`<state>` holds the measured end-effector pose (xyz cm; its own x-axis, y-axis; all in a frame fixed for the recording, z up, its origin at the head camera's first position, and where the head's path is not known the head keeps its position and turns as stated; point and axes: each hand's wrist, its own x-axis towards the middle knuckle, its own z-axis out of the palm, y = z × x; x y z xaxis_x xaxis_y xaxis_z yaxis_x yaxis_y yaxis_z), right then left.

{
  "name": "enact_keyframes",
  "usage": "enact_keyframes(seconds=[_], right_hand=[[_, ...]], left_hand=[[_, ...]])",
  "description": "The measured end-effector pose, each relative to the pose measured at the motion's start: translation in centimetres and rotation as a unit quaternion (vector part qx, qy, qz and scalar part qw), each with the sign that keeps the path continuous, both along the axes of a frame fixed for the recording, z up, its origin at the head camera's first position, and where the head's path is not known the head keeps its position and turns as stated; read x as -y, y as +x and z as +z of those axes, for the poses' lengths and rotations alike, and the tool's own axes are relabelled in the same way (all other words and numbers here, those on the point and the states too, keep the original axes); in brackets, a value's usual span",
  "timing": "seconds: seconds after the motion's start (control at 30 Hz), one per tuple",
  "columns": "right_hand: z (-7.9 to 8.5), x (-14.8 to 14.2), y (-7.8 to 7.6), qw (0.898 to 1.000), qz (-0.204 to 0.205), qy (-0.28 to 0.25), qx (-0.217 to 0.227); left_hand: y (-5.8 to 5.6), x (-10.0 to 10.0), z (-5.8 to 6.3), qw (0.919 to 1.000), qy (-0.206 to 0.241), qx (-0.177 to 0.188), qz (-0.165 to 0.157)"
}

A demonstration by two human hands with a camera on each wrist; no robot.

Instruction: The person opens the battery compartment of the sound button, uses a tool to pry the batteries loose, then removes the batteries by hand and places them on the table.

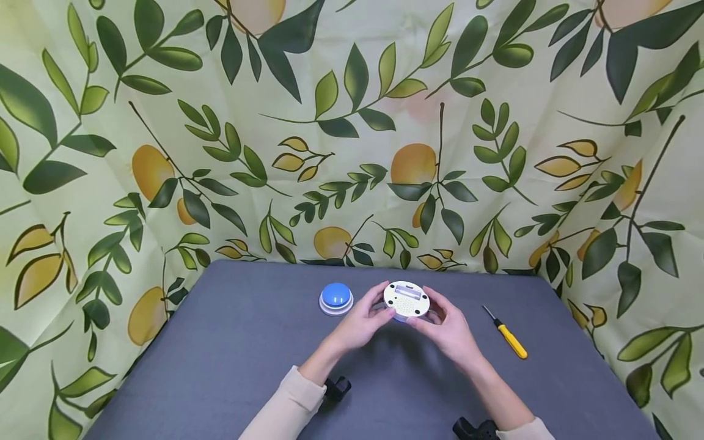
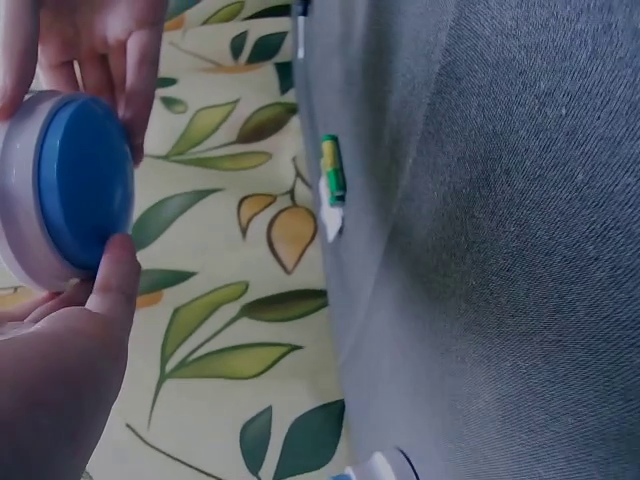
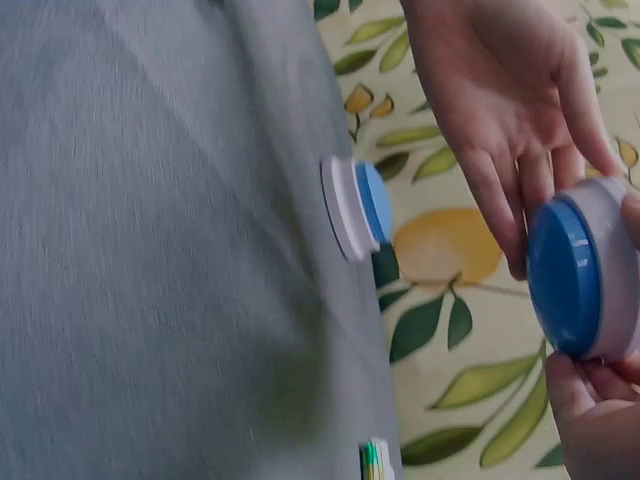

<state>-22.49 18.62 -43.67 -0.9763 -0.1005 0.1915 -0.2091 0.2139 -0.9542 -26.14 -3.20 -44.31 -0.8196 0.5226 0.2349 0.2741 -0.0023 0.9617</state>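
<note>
Both hands hold a round push button above the table, its white underside turned toward the head camera. That underside shows a rectangular battery compartment, small round holes and dark feet. My left hand pinches one side of the rim and my right hand the other, thumbs on the near edge. In the left wrist view, the button's blue dome faces the table side. A green and yellow battery lies beside a small white piece on the table; the hands and button hide both from the head view.
A second blue-domed push button stands upright left of the hands. To the right lies a screwdriver with a yellow handle, its tip pointing away. Behind the grey table hangs a leaf-patterned cloth.
</note>
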Motion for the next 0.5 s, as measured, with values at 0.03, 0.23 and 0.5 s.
enact_keyframes(seconds=[0.03, 0.23, 0.5], right_hand=[[0.0, -0.4, -0.1, 1.000, 0.004, 0.003, -0.005], [-0.1, -3.0, -0.3, 0.999, 0.015, 0.031, -0.006], [-1.1, -5.9, -0.5, 0.998, 0.017, 0.049, 0.025]], left_hand=[[-0.2, -0.3, 0.0, 1.0000, -0.002, 0.000, 0.002], [-1.2, -1.8, 0.3, 0.9995, -0.033, -0.002, -0.001], [-2.0, -4.2, -0.1, 0.9988, -0.049, -0.005, -0.002]])
